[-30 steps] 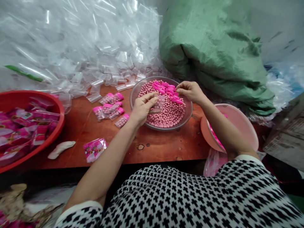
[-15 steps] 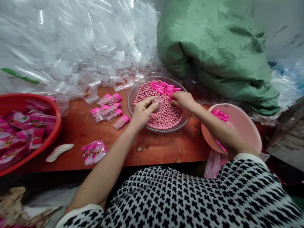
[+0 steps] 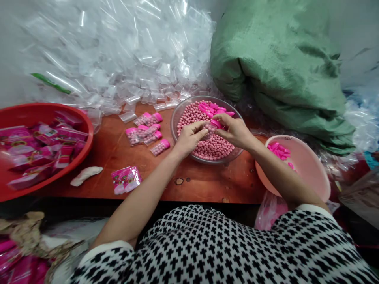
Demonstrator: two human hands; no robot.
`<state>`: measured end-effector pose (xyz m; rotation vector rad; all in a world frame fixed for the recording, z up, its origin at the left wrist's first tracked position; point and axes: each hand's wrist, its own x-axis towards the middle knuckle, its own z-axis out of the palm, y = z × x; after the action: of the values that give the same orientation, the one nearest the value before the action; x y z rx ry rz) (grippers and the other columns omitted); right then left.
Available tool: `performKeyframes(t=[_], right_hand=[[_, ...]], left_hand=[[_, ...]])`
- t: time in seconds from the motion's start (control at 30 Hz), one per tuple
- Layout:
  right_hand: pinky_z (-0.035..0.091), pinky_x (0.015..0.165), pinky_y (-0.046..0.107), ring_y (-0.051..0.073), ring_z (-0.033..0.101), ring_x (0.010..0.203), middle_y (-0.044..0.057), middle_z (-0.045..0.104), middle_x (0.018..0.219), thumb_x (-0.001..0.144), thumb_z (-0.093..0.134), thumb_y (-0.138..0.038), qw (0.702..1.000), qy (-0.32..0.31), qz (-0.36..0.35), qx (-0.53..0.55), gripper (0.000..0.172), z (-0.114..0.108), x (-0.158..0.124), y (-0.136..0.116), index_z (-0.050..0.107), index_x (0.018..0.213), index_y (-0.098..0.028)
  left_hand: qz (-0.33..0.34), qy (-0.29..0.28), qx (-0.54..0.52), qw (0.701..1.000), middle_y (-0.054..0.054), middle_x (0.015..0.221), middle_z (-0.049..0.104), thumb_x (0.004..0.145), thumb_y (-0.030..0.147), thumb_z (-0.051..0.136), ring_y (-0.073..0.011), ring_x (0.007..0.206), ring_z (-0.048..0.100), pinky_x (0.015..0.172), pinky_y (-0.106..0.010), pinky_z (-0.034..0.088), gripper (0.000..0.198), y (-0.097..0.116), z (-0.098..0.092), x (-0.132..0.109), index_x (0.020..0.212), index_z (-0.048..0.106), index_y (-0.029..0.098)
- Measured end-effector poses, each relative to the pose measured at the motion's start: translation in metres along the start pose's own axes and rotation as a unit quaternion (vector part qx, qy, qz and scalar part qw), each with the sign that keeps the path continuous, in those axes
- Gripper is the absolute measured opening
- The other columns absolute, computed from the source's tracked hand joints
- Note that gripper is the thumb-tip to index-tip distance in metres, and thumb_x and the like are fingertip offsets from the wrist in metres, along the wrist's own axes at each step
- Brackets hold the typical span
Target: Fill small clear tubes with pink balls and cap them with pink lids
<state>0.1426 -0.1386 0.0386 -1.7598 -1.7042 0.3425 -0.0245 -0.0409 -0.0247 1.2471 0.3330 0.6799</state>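
My left hand (image 3: 189,139) pinches a small clear plastic container (image 3: 209,130) with pink beads in it, above the grey basin (image 3: 204,161). My right hand (image 3: 234,129) grips a bright pink cap (image 3: 217,124) at the mouth of that container. Whether the cap is seated cannot be made out. Beneath both hands the basin holds many pink beads (image 3: 214,150), with several loose pink caps (image 3: 211,108) lying on top at its far side. Left of the basin, several filled containers with pink caps (image 3: 160,147) lie on the table.
A red basin (image 3: 89,136) of pink packets stands at the left. Near the front edge lie a pink printed packet (image 3: 126,180) and a white curved object (image 3: 85,175). A peach bowl (image 3: 315,169) holds pink caps. Behind are heaped clear containers (image 3: 124,55) and a green sack (image 3: 278,67).
My right hand has drawn back from the loose caps with a pink cap and met the container in my left hand. The view has shifted, so things appear farther right.
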Motion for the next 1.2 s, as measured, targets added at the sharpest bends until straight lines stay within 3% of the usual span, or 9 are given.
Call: performKeyframes(t=[0.13, 0.23, 0.33, 0.4, 0.53, 0.7, 1.0, 1.1, 1.2], right_hand=[[0.057, 0.075, 0.031, 0.017, 0.068, 0.079, 0.005, 0.073, 0.093, 0.085, 0.072, -0.058, 0.978, -0.059, 0.045, 0.197, 0.045, -0.007, -0.004, 0.003, 0.069, 0.107, -0.019], [0.058, 0.068, 0.029, 0.015, 0.068, 0.071, 0.002, 0.071, 0.085, 0.074, 0.083, -0.060, 0.969, -0.034, 0.074, 0.234, 0.050, -0.013, -0.004, 0.007, 0.069, 0.099, -0.019], [0.059, 0.070, 0.029, 0.016, 0.069, 0.074, 0.000, 0.070, 0.087, 0.070, 0.087, -0.058, 0.977, 0.059, 0.048, 0.201, 0.049, -0.013, -0.005, 0.002, 0.068, 0.097, -0.022], [0.058, 0.074, 0.030, 0.016, 0.069, 0.079, 0.000, 0.071, 0.088, 0.073, 0.085, -0.058, 0.981, 0.086, 0.016, 0.173, 0.048, -0.010, -0.007, -0.003, 0.070, 0.102, -0.023], [0.056, 0.072, 0.030, 0.018, 0.071, 0.079, 0.000, 0.073, 0.084, 0.078, 0.081, -0.059, 0.989, 0.061, -0.006, 0.134, 0.050, 0.000, -0.012, -0.006, 0.071, 0.111, -0.023], [0.056, 0.074, 0.032, 0.020, 0.071, 0.082, 0.003, 0.075, 0.089, 0.077, 0.081, -0.060, 0.991, 0.039, 0.002, 0.127, 0.045, 0.001, -0.017, -0.003, 0.073, 0.096, -0.021], [0.049, 0.075, 0.033, 0.019, 0.061, 0.075, 0.005, 0.069, 0.083, 0.095, 0.061, -0.040, 0.994, -0.003, -0.089, -0.062, 0.019, -0.002, -0.023, -0.016, 0.065, 0.087, -0.023], [0.047, 0.072, 0.033, 0.020, 0.058, 0.074, 0.006, 0.066, 0.081, 0.097, 0.055, -0.036, 0.987, -0.022, -0.127, -0.094, 0.019, 0.002, -0.022, -0.014, 0.063, 0.087, -0.022], [0.048, 0.072, 0.033, 0.020, 0.059, 0.074, 0.007, 0.067, 0.080, 0.096, 0.057, -0.039, 0.989, -0.026, -0.120, -0.081, 0.022, 0.003, -0.018, -0.013, 0.065, 0.086, -0.022]], left_hand=[[0.026, -0.009, 0.071, 0.997, -0.007, 0.101, 0.077, 0.080, 0.028, 0.073, -0.0216, 0.092, 0.070, 0.089, -0.038, 0.058, 0.034, -0.001, -0.001, -0.001, 0.111, 0.078, 0.015], [0.045, -0.008, 0.123, 0.991, -0.009, 0.114, 0.078, 0.084, 0.028, 0.071, -0.0246, 0.105, 0.071, 0.101, -0.042, 0.055, 0.035, 0.002, 0.000, -0.004, 0.117, 0.078, 0.017], [0.061, -0.007, 0.153, 0.986, -0.010, 0.120, 0.077, 0.084, 0.028, 0.072, -0.0261, 0.113, 0.070, 0.108, -0.043, 0.051, 0.035, 0.005, 0.002, -0.007, 0.117, 0.078, 0.018], [0.067, -0.019, 0.156, 0.985, -0.009, 0.120, 0.077, 0.085, 0.027, 0.071, -0.0256, 0.112, 0.071, 0.108, -0.043, 0.052, 0.035, 0.006, 0.003, -0.009, 0.118, 0.078, 0.019], [0.071, -0.017, 0.147, 0.986, -0.007, 0.123, 0.076, 0.086, 0.027, 0.069, -0.0250, 0.110, 0.073, 0.101, -0.041, 0.056, 0.035, 0.005, 0.003, -0.011, 0.120, 0.077, 0.020], [0.095, 0.007, 0.158, 0.983, -0.006, 0.122, 0.077, 0.086, 0.026, 0.070, -0.0242, 0.112, 0.073, 0.102, -0.039, 0.056, 0.031, 0.005, 0.003, -0.014, 0.115, 0.080, 0.022], [0.134, 0.052, 0.188, 0.971, -0.004, 0.109, 0.080, 0.086, 0.029, 0.069, -0.0239, 0.098, 0.076, 0.092, -0.037, 0.059, 0.022, 0.005, 0.010, -0.023, 0.102, 0.083, 0.024], [0.145, 0.055, 0.204, 0.967, -0.004, 0.106, 0.081, 0.085, 0.027, 0.068, -0.0234, 0.095, 0.076, 0.090, -0.036, 0.059, 0.022, 0.003, 0.009, -0.024, 0.101, 0.083, 0.026], [0.135, 0.049, 0.182, 0.973, -0.005, 0.106, 0.081, 0.084, 0.030, 0.070, -0.0252, 0.096, 0.076, 0.090, -0.039, 0.059, 0.022, 0.002, 0.008, -0.023, 0.100, 0.084, 0.024]])
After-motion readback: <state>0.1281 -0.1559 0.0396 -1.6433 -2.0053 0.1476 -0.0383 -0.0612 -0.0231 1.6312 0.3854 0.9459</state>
